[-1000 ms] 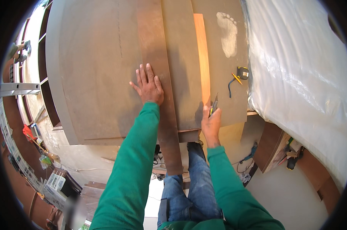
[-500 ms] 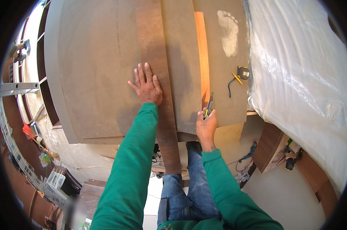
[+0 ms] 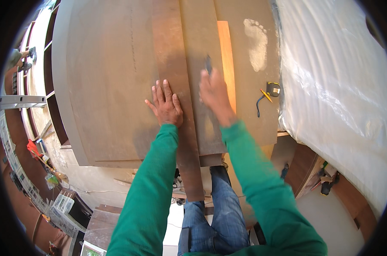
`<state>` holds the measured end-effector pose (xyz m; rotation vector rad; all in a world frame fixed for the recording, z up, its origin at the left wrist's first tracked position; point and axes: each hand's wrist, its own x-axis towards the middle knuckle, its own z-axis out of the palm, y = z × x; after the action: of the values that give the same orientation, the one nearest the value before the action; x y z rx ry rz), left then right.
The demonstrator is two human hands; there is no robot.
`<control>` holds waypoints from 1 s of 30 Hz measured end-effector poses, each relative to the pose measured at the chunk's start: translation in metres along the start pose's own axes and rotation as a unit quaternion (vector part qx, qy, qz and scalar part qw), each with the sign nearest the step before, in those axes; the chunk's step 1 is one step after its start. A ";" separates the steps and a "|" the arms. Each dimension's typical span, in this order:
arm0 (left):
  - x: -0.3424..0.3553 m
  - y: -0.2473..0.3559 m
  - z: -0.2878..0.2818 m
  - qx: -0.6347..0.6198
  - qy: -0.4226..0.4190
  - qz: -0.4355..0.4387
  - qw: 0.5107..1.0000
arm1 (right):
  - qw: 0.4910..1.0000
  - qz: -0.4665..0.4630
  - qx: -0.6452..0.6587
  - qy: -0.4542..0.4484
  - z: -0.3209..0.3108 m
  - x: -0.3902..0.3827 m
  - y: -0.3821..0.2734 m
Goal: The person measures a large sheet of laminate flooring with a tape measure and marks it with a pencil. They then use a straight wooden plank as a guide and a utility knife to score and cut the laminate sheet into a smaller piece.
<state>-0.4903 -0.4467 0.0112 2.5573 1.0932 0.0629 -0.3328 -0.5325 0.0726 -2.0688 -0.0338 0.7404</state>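
Observation:
My left hand (image 3: 167,106) lies flat with its fingers spread, partly on a long dark brown board strip (image 3: 173,55) and partly on the large brown sheet (image 3: 112,94) beside it. The strip runs away from me and its near end sticks out past the sheets' front edge. My right hand (image 3: 214,91) is closed around a utility knife (image 3: 208,64), whose dark tip points away from me. Motion blurs that hand and the knife. It hovers over the sheet just right of the strip; whether the blade touches cannot be made out. An orange-brown wood strip (image 3: 227,59) lies right of it.
A tape measure (image 3: 273,89) and a yellow pencil with a blue cord (image 3: 266,95) lie to the right. Plastic sheeting (image 3: 334,72) covers a surface further right. A metal ladder (image 3: 22,101) stands at the left, with another person's feet (image 3: 29,59) beyond it.
My right hand has moved away from me and left, from beside the orange-brown strip's near end to over the sheet, still holding the utility knife. My left hand stays pressed in place.

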 end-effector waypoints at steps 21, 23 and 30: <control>0.000 0.001 -0.008 -0.017 -0.032 -0.009 0.999 | 0.977 -0.056 -0.140 -0.151 0.034 0.129 -0.098; -0.001 -0.001 -0.009 -0.012 -0.029 -0.008 0.999 | 0.975 -0.040 -0.146 -0.166 0.034 0.125 -0.104; -0.001 0.000 -0.007 -0.016 -0.029 -0.009 0.999 | 0.973 -0.071 -0.147 -0.166 0.032 0.124 -0.101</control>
<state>-0.4919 -0.4451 0.0179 2.5046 1.0852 0.0015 -0.2227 -0.4125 0.0769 -2.1657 -0.5012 1.0341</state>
